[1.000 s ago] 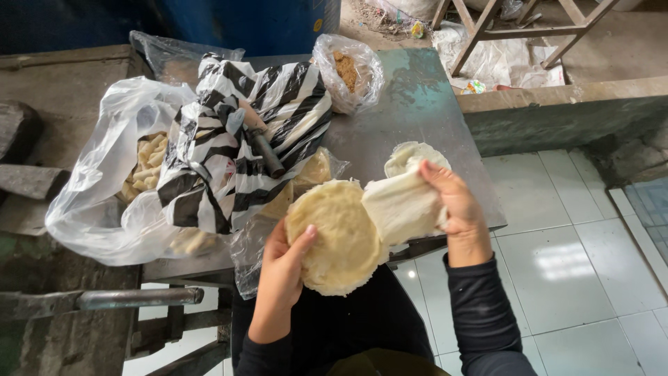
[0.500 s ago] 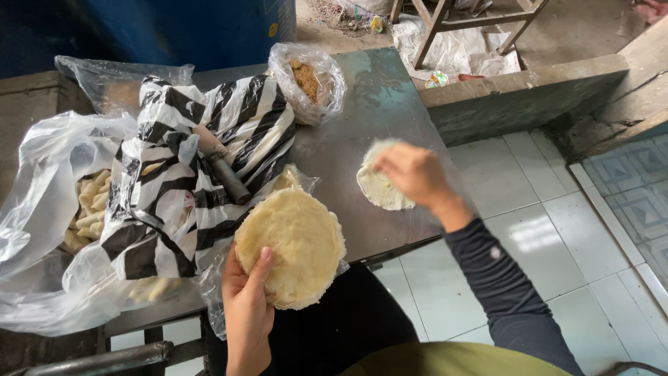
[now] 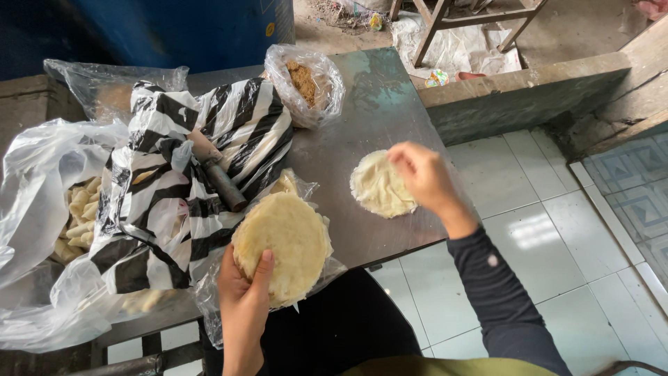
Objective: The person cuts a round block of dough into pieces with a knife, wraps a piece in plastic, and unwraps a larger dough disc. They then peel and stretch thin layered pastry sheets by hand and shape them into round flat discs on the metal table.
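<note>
Left hand (image 3: 243, 299) under wrapper stack (image 3: 282, 247), right hand (image 3: 421, 177) on single wrapper (image 3: 376, 188).

Grey metal tabletop (image 3: 362, 97), worn and smudged, daylight sheen on far end. Big blue drum (image 3: 174, 31) behind it, top left. Low concrete ledge (image 3: 515, 94) running right from tabletop, weathered, green-stained face. Below ledge, white tiled floor (image 3: 550, 230), glossy, soft reflection of light. Patterned grey-blue tiles (image 3: 630, 174) at right edge. Beyond ledge, bare dirt ground, wooden frame legs (image 3: 452, 14), crumpled white sacking (image 3: 452, 49), bits of litter.
</note>
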